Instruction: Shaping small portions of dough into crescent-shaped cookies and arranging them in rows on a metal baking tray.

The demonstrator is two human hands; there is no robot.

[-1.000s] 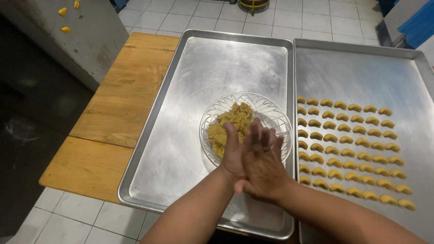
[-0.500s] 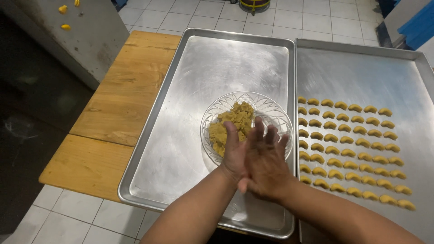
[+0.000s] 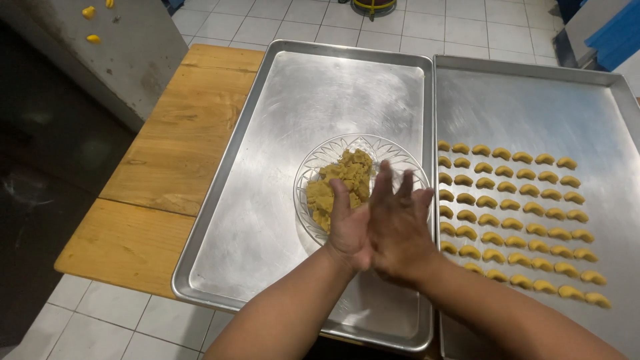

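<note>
Right hand [image 3: 400, 230] has slid forward over the left hand [image 3: 348, 227] since a moment ago, palms pressed flat together; whether dough sits between, I cannot tell. Glass bowl [image 3: 313, 175] of dough [image 3: 340, 183] lies at their 12 o'clock, crescent cookies [image 3: 517, 217] at 3 o'clock.

The left hand [image 3: 348, 227] and right hand [image 3: 398, 225] press together palm to palm above the near rim of a glass bowl [image 3: 313, 175]; whatever lies between the palms is hidden. The bowl holds a heap of yellow dough [image 3: 341, 181] and stands on an otherwise bare metal tray [image 3: 267, 133]. Just beside it, toward the right edge, a second metal tray [image 3: 533, 107] carries rows of small crescent dough pieces [image 3: 513, 207] across its near half. Both trays rest on a wooden worktop [image 3: 173, 147], whose left part is bare wood, standing over a white tiled floor [image 3: 100, 320].
</note>
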